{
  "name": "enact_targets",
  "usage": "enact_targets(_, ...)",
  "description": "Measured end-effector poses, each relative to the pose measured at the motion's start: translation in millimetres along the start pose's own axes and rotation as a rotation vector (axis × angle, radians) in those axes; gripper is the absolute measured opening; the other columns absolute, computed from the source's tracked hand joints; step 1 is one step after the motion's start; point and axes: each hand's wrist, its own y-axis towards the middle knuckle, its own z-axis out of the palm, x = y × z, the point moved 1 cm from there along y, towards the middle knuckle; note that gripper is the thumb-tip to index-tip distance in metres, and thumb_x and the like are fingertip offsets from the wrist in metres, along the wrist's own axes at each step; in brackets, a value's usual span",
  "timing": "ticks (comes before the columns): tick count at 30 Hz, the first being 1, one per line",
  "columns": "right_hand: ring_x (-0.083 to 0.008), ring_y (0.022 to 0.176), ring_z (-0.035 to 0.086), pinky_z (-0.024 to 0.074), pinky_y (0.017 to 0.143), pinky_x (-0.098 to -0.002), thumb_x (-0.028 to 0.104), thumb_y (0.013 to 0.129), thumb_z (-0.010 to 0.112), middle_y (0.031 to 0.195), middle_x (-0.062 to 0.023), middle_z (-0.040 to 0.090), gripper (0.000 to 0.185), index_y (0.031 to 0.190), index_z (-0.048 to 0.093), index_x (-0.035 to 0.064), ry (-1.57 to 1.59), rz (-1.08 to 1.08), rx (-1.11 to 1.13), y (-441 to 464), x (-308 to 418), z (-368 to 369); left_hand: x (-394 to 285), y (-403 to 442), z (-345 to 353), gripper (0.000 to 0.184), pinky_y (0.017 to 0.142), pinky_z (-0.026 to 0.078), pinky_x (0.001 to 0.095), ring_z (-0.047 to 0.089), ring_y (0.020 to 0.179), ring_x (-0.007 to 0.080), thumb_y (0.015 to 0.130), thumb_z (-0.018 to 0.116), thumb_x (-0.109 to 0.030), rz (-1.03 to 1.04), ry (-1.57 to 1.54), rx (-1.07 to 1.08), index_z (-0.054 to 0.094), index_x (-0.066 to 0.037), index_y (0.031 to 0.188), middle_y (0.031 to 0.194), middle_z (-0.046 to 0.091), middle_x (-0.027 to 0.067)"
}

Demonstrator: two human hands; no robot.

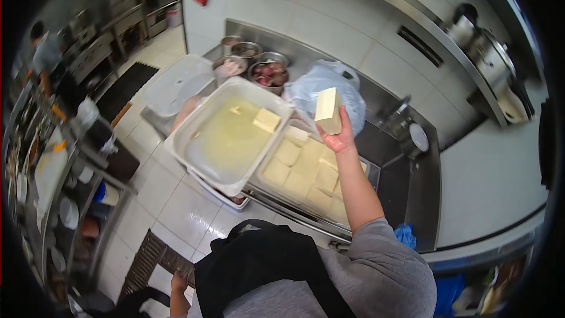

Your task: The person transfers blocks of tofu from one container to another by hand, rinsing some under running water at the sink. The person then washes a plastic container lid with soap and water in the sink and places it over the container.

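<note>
My right hand (335,136) is raised above the sink counter, closed around the lower end of a pale tofu block (327,109). Beneath it, a tub (257,172) holds several similar tofu blocks (303,162) packed side by side. To its left, a large white tub (232,185) contains cloudy yellowish liquid, with one tofu block (267,120) near its right side and a small broken piece (235,110). My left hand (178,283) hangs low beside the black apron (253,265), away from the tubs; its fingers are too small and partly hidden to read.
Behind the tubs are metal bowls (269,75), one with reddish pieces, and a white plastic bag (332,82). A faucet (400,109) and metal pot (416,139) stand at the sink's right. A metal shelf (406,9) runs overhead. Another person (48,59) stands far left.
</note>
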Motion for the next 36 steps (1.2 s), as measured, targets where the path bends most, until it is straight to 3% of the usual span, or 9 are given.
enact_targets(6, -0.0232, 0.108, 0.056, 0.0457, 0.087, -0.0453, 0.031, 0.087, 0.062, 0.116, -0.0025, 0.058, 0.036, 0.119, 0.051, 0.0182, -0.168, -0.415, -0.439, -61, 121, -105, -70, 25, -3, 0.043, 0.086, 0.047, 0.0379, 0.06, 0.1, 0.0313, 0.081, 0.066, -0.022, 0.06, 0.037, -0.069, 0.053, -0.002, 0.116, 0.107, 0.062, 0.0187)
enact_targets(12, -0.0285, 0.1, 0.059, 0.052, 0.077, -0.0481, 0.021, 0.083, 0.067, 0.113, -0.0058, 0.057, 0.039, 0.115, 0.047, 0.0173, -0.238, -0.559, -0.914, -79, 183, -203, -116, -10, 37, 0.044, 0.083, 0.048, 0.0386, 0.062, 0.097, 0.0313, 0.079, 0.067, -0.023, 0.057, 0.086, -0.057, 0.054, -0.002, 0.115, 0.103, 0.064, 0.0176)
enact_targets(16, -0.0278, 0.092, 0.063, 0.054, 0.069, -0.0458, 0.02, 0.083, 0.067, 0.107, -0.0065, 0.058, 0.042, 0.118, 0.043, 0.0188, -0.351, -0.458, -0.892, -52, 215, -255, -138, -52, 65, 0.046, 0.083, 0.048, 0.039, 0.061, 0.097, 0.0321, 0.079, 0.066, -0.025, 0.043, 0.151, -0.042, 0.053, -0.003, 0.117, 0.102, 0.064, 0.0185)
enact_targets(18, -0.0275, 0.085, 0.064, 0.0549, 0.061, -0.0448, 0.019, 0.081, 0.069, 0.105, -0.0081, 0.058, 0.042, 0.114, 0.043, 0.0168, -0.573, -0.562, -0.918, -27, 224, -276, -156, -79, 72, 0.045, 0.083, 0.048, 0.0393, 0.062, 0.095, 0.0323, 0.079, 0.066, -0.025, -0.008, 0.13, -0.056, 0.054, -0.002, 0.115, 0.1, 0.064, 0.0181)
enact_targets(22, -0.026, 0.082, 0.063, 0.0534, 0.054, -0.0456, 0.016, 0.077, 0.071, 0.096, -0.0093, 0.06, 0.041, 0.108, 0.046, 0.0098, -0.969, -0.443, -0.954, -2, 242, -266, -146, -124, 89, 0.045, 0.082, 0.048, 0.0393, 0.062, 0.094, 0.0307, 0.08, 0.065, -0.027, -0.048, 0.098, -0.062, 0.053, -0.003, 0.116, 0.099, 0.065, 0.0172)
enact_targets(28, -0.0225, 0.09, 0.06, 0.0492, 0.075, -0.036, 0.015, 0.074, 0.072, 0.096, -0.0115, 0.061, 0.042, 0.11, 0.051, 0.0058, -1.54, -0.437, -0.73, -15, 249, -263, -114, -162, 106, 0.045, 0.081, 0.049, 0.0387, 0.063, 0.092, 0.0313, 0.08, 0.066, -0.027, -0.203, 0.075, -0.106, 0.053, -0.004, 0.117, 0.097, 0.066, 0.0167)
enact_targets(31, -0.0228, 0.094, 0.059, 0.0469, 0.078, -0.0329, 0.015, 0.072, 0.073, 0.104, -0.0149, 0.06, 0.046, 0.11, 0.051, 0.0014, -1.654, -0.575, -0.603, -53, 237, -257, -141, -166, 99, 0.041, 0.081, 0.049, 0.0382, 0.062, 0.093, 0.0314, 0.08, 0.065, -0.025, -0.123, 0.033, -0.165, 0.055, -0.003, 0.114, 0.099, 0.065, 0.0177)
enact_targets(34, -0.0194, 0.09, 0.059, 0.0464, 0.078, -0.0312, 0.013, 0.074, 0.072, 0.098, -0.0117, 0.06, 0.044, 0.111, 0.051, 0.0026, -1.711, -0.443, -0.617, -91, 227, -228, -175, -133, 91, 0.038, 0.078, 0.049, 0.0353, 0.063, 0.093, 0.0289, 0.081, 0.066, -0.021, 0.07, -0.036, -0.234, 0.057, -0.002, 0.113, 0.102, 0.064, 0.0179)
enact_targets(36, -0.0163, 0.088, 0.057, 0.0466, 0.076, -0.0293, 0.008, 0.076, 0.069, 0.094, -0.0093, 0.059, 0.041, 0.112, 0.05, 0.0045, -1.516, -0.355, -0.49, -109, 212, -187, -231, -114, 73, 0.036, 0.077, 0.05, 0.0337, 0.062, 0.092, 0.0254, 0.081, 0.065, -0.018, 0.188, -0.064, -0.251, 0.057, -0.002, 0.113, 0.101, 0.063, 0.0158)
